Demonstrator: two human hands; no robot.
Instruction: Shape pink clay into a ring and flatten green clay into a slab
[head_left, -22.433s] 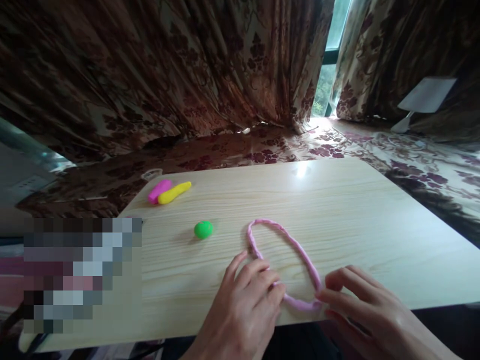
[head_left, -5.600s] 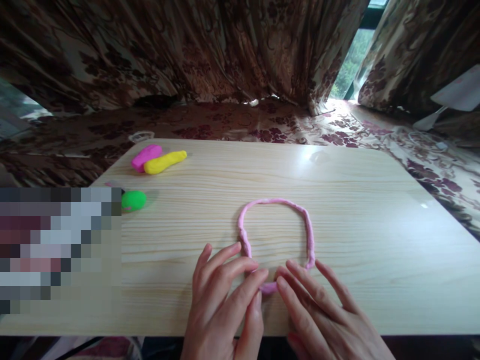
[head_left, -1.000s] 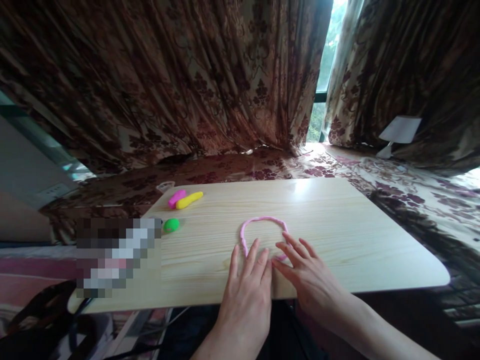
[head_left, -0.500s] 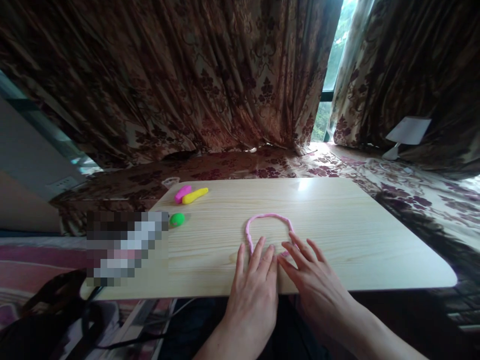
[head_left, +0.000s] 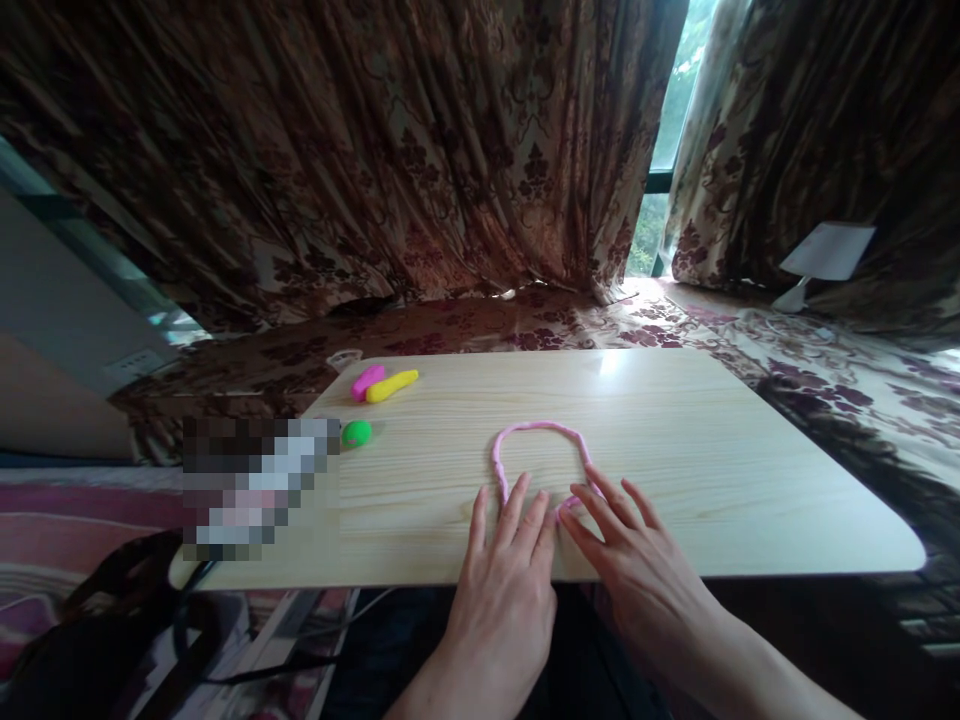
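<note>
A thin pink clay rope [head_left: 537, 428] lies bent into a loop on the light wooden table [head_left: 712, 470]. My left hand [head_left: 508, 570] rests flat near the front edge, fingers stretched out, fingertips at the loop's left end. My right hand [head_left: 626, 545] lies beside it, fingers spread, fingertips touching the loop's near right end. The near part of the loop is hidden under my fingers. Neither hand grips anything.
At the table's far left lie a pink clay roll [head_left: 367, 381], a yellow clay roll [head_left: 391, 385] and a green clay ball [head_left: 356, 433]. A blurred patch covers the left corner. Patterned curtains [head_left: 375, 150] hang behind, with a white lamp [head_left: 821, 255] at right.
Over the last second both hands stayed flat at the loop's near ends while the view shifted slightly. Much earlier the loop was a long oval; it is now rounder and the green ball lies further left.
</note>
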